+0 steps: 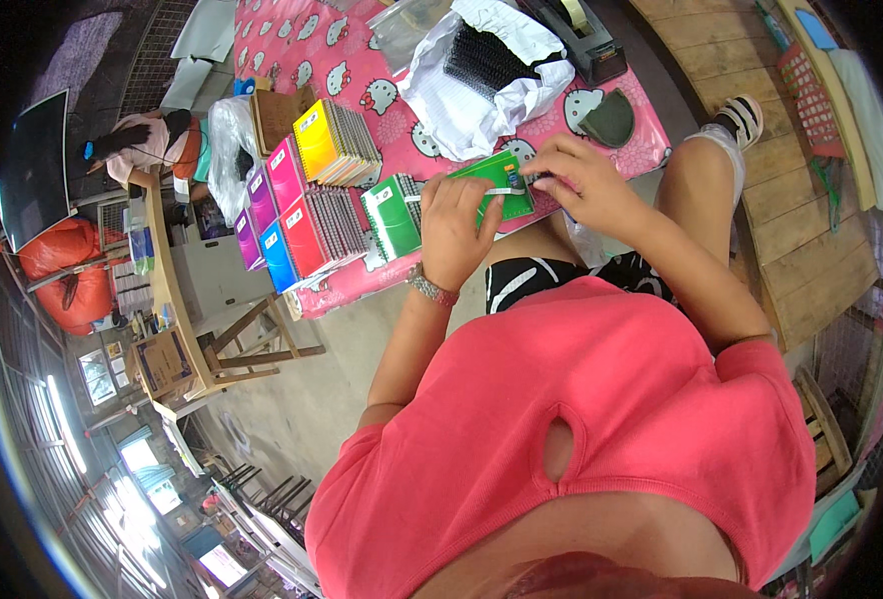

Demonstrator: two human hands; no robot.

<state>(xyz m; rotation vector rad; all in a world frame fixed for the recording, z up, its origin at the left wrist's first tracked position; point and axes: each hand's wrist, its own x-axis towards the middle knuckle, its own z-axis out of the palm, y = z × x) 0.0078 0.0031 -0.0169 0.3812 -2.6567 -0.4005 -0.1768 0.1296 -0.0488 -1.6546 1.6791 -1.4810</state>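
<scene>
A green notebook (510,172) lies at the near edge of the table, with a narrow white strip (504,191) across its cover. My left hand (455,225) grips the notebook's left side, thumb and fingers against the cover. At its right end my right hand (589,188) has its fingers pinched together; a small dark thing shows at the fingertips, too small to name. Just left of my left hand stands a stack of green spiral notebooks (393,222). Beyond it are stacks of red notebooks (309,235), yellow notebooks (329,143), and pink, purple and blue ones.
Crumpled white wrapping (424,100) with black spiral coils (483,62) lies farther back on the pink patterned table cover (307,45). A dark green pouch-like piece (609,120) and a black tape dispenser (586,50) are at the right. Another person (147,145) is at the far left.
</scene>
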